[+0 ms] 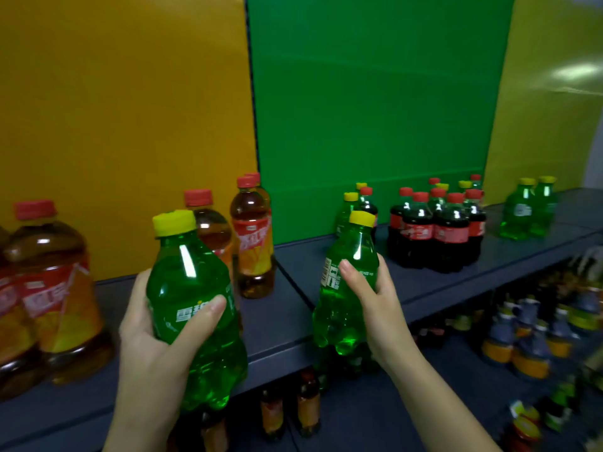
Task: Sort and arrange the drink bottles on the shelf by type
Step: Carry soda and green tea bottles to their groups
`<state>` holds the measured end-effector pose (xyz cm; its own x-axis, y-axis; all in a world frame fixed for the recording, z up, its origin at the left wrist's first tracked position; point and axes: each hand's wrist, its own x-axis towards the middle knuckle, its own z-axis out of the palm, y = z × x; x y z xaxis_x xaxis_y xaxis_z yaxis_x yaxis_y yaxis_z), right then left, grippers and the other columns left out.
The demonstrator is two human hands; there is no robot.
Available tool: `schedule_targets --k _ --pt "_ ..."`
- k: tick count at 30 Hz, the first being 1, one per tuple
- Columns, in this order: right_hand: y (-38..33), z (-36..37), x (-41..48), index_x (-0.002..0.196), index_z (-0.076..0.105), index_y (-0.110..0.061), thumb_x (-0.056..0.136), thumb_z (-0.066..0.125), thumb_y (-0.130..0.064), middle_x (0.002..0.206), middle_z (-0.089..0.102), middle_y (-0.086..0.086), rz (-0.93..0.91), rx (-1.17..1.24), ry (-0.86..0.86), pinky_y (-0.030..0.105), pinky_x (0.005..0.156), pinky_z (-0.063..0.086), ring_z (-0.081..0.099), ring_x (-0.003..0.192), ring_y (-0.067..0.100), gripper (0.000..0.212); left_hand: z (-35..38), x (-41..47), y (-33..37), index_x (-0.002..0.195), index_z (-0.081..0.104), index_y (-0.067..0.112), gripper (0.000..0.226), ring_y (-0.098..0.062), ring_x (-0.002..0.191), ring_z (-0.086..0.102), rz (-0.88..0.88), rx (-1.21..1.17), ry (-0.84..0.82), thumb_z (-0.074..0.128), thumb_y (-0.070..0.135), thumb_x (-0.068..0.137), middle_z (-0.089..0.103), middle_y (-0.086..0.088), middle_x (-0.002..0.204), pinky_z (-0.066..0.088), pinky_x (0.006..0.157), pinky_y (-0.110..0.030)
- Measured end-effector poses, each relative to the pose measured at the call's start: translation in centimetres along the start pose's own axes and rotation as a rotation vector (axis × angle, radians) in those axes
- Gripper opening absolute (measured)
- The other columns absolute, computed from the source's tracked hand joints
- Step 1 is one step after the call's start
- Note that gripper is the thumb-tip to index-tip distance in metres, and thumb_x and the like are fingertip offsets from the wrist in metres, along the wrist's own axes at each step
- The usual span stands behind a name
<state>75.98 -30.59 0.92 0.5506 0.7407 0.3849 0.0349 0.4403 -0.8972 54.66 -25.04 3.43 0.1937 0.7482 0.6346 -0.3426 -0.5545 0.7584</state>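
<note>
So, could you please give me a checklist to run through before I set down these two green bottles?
1. Left-hand grip round the green plastic yellow-capped bottle: ok.
2. Right-hand grip round the second green yellow-capped bottle: ok.
3. Both yellow caps on: ok.
4. Bare blue-grey shelf near the pair of green bottles at far right: ok.
5. Green bottles kept apart from the dark red-capped cola bottles: not ok, some stand among them.
6. Seals unbroken: cannot tell.

A: How is the light?
B: Dim, from overhead; white glare streaks the nearest green bottle (191, 278) and the yellow-green panel (548, 109).
A: Sharpness?
B: Soft throughout; edges bow; lower shelf (375, 415) murky, blurred.
</note>
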Motion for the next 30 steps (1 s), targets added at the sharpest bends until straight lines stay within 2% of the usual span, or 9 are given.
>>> schedule_targets --k 2,5,7,9,13,16,22,25,30 --pt "-1.1 -2.8 -0.8 0.099 0.052 -0.048 0.075 0.066 -0.039 0.090 0.066 -0.027 -0.045 -0.029 0.056 0.015 0.070 0.051 0.063 0.086 -0.009 0.030 2.8 -0.1 -0.2 0.088 0.063 0.045 0.045 -0.013 0.071 0.066 0.004 -0.034 -0.047 0.074 0.047 0.045 0.068 0.009 0.080 0.057 0.059 -0.041" --pt "-2.9 -7.1 -1.9 0.094 0.053 -0.055 0.067 0.070 -0.047 0.098 0.065 -0.027 -0.073 -0.070 0.144 0.030 0.090 0.048 0.060 0.102 0.000 0.032 8.0 -0.4 -0.9 0.092 0.061 0.043 0.054 -0.012 0.075 0.066 0.014 -0.072 -0.132 0.080 0.053 0.042 0.068 0.010 0.083 0.057 0.064 -0.038" --pt "-3.9 -10.7 -2.2 0.099 0.056 -0.048 0.065 0.067 -0.045 0.097 0.066 -0.021 -0.097 -0.070 0.187 0.033 0.088 0.051 0.063 0.101 0.007 0.035 12.3 -0.8 -1.5 0.093 0.062 0.044 0.050 -0.013 0.080 0.066 -0.004 -0.112 -0.164 0.078 0.049 0.046 0.069 0.010 0.087 0.056 0.070 -0.039" --pt "-4.9 -14.7 -2.4 0.109 0.055 -0.040 0.065 0.068 -0.047 0.102 0.065 -0.016 -0.120 -0.086 0.218 0.033 0.083 0.054 0.063 0.101 0.011 0.046 16.8 -1.5 -2.1 0.090 0.063 0.047 0.041 -0.009 0.081 0.066 -0.018 -0.157 -0.179 0.072 0.044 0.051 0.069 0.012 0.088 0.055 0.069 -0.030" --pt "-6.7 -23.3 -2.4 0.128 0.044 -0.038 0.054 0.074 -0.067 0.128 0.055 -0.008 -0.087 -0.150 0.263 0.051 0.099 0.045 0.051 0.121 0.017 0.084 26.0 -3.2 -3.0 0.092 0.062 0.041 0.040 -0.007 0.077 0.064 -0.046 -0.223 -0.209 0.070 0.044 0.053 0.068 0.013 0.084 0.052 0.070 -0.031" --pt "-8.4 -29.2 -2.1 0.138 0.031 -0.041 0.043 0.069 -0.078 0.146 0.036 -0.009 -0.086 -0.245 0.304 0.052 0.107 0.035 0.034 0.136 0.018 0.108 32.5 -4.5 -3.6 0.090 0.062 0.045 0.038 0.000 0.074 0.064 -0.067 -0.268 -0.243 0.070 0.044 0.053 0.067 0.017 0.081 0.053 0.066 -0.020" --pt "-10.2 -39.0 -0.2 0.128 0.037 -0.041 0.069 0.068 -0.053 0.124 0.046 -0.026 -0.114 -0.272 0.332 0.025 0.092 0.043 0.044 0.118 -0.002 0.067 43.3 -6.4 -5.4 0.103 0.057 0.029 0.049 -0.004 0.079 0.065 -0.146 -0.320 -0.299 0.076 0.034 0.058 0.068 0.013 0.085 0.052 0.066 -0.019" --pt "-10.3 -42.3 1.6 0.110 0.048 -0.040 0.078 0.063 -0.034 0.103 0.059 -0.023 -0.128 -0.282 0.323 0.011 0.065 0.048 0.060 0.091 -0.010 0.036 47.7 -6.2 -6.6 0.103 0.056 0.031 0.044 -0.007 0.085 0.066 -0.156 -0.296 -0.317 0.080 0.026 0.066 0.068 0.013 0.089 0.055 0.075 -0.028" --pt "-9.3 -47.4 5.7 0.110 0.049 -0.039 0.068 0.064 -0.042 0.106 0.062 -0.016 -0.151 -0.309 0.313 0.016 0.072 0.052 0.062 0.098 -0.001 0.045 54.6 -4.4 -9.8 0.110 0.054 0.019 0.050 -0.007 0.086 0.065 -0.158 -0.277 -0.310 0.078 0.029 0.067 0.066 0.007 0.092 0.054 0.074 -0.025"
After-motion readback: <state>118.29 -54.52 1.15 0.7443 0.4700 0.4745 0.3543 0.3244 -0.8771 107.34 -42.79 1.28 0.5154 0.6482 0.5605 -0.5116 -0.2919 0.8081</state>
